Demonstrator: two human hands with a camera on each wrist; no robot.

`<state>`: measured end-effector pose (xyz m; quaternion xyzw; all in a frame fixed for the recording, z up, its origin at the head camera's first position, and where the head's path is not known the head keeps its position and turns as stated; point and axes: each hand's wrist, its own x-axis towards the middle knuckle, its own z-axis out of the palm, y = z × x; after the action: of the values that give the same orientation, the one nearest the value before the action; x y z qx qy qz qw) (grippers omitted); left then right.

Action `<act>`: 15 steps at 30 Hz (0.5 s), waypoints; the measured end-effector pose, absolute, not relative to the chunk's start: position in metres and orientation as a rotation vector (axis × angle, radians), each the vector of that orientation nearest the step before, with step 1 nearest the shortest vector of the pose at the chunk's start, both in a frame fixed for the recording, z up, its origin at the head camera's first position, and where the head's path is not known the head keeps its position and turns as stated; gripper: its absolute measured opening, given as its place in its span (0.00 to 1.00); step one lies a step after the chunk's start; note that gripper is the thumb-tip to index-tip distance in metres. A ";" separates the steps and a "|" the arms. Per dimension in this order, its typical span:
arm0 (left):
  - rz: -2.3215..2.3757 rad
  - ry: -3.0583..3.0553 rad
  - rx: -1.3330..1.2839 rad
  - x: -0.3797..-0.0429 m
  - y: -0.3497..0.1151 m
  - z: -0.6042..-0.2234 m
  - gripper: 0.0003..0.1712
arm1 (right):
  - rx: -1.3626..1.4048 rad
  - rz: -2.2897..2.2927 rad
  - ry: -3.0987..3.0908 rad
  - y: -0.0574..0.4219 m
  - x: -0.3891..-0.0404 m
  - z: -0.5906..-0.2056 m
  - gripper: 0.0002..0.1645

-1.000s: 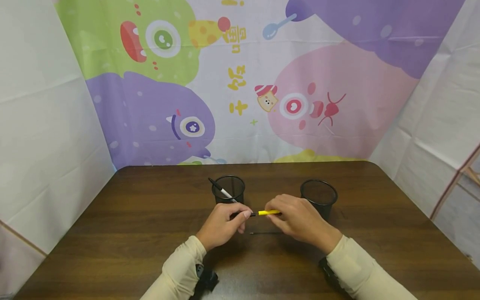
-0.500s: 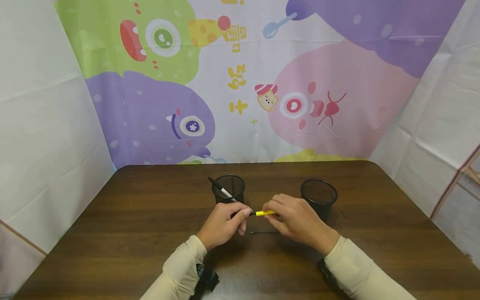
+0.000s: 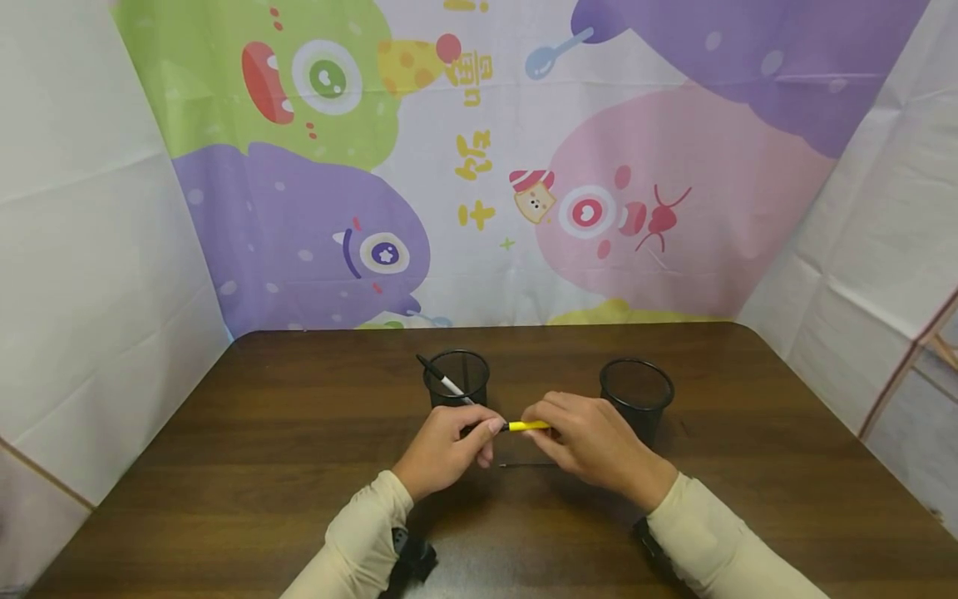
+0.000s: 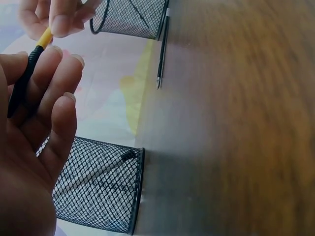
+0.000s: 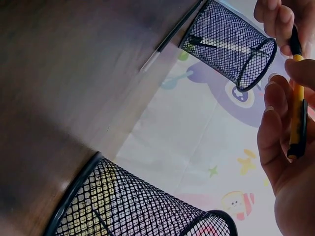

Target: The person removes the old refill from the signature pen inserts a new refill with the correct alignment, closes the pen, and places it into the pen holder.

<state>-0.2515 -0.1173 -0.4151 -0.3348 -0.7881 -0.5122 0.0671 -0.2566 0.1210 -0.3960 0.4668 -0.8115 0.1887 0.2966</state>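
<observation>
My left hand (image 3: 449,449) pinches the black grip section (image 4: 24,81) of a pen between thumb and fingers. The pen's yellow barrel (image 5: 298,105), with a black clip and end, lies in my right hand (image 3: 602,445), held by thumb and curled fingers. Barrel and grip section meet end to end in the gap between the hands. Below them on the table lies a thin dark pen refill (image 4: 163,54) with a metal tip; my right hand hides part of it in the head view.
Behind my left hand stands a black mesh pen cup (image 3: 458,403) with a white-and-black pen (image 3: 451,385) leaning in it. Another mesh cup (image 3: 636,398) stands behind my right hand. A printed cloth (image 3: 479,274) hangs beyond the brown table (image 3: 224,466).
My right hand has moved slightly left with the yellow barrel, closing the small gap to the black grip section. The left hand has stayed in place.
</observation>
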 end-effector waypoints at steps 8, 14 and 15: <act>-1.594 -2.366 -1.025 -0.255 -0.120 -0.419 0.10 | 1.230 0.521 -2.181 0.121 -0.257 -0.399 0.08; -1.608 -2.353 -1.032 -0.256 -0.120 -0.419 0.10 | 1.222 0.554 -2.210 0.122 -0.257 -0.399 0.07; -1.607 -2.352 -1.032 -0.256 -0.120 -0.419 0.10 | 1.219 0.559 -2.216 0.122 -0.257 -0.398 0.07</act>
<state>-0.2558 -0.1197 -0.4193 -0.3401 -0.7751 -0.5296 0.0557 -0.2566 0.1222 -0.3985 0.4528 -0.8233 0.2078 0.2720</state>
